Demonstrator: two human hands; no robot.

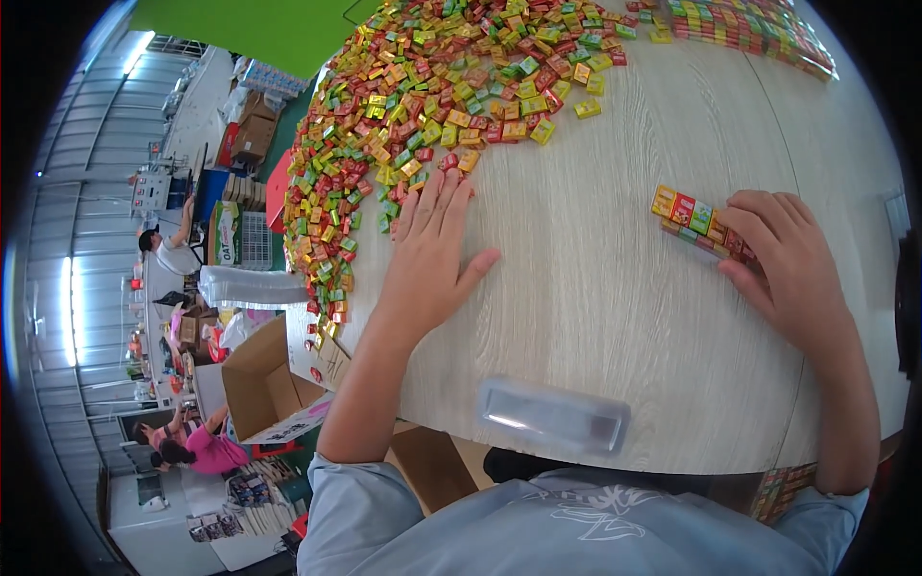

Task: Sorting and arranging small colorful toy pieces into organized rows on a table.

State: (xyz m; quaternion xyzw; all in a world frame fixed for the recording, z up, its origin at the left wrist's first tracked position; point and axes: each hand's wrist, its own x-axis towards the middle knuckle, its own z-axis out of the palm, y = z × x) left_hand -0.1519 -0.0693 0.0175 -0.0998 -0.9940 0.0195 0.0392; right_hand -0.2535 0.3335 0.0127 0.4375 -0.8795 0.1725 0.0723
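A large heap of small wrapped candy packs (423,86), in red, yellow, green and orange, covers the far left of the table. At its near edge my left hand (429,240) lies flat, fingers stretched out and fingertips on a few packs, the thumb apart. Over on the right, my right hand (792,254) grips the near end of a short row of candy packs (684,209), stacked in layers against the tabletop. Its fingers cover part of the row. Closer to my body lies a clear plastic tray (554,415).
Clear-wrapped blocks of packs (759,38) lie at the table's far right. An open cardboard box (264,384) stands beside the left edge of the table (595,278). Two other people work in the background at left, among boxes and shelves.
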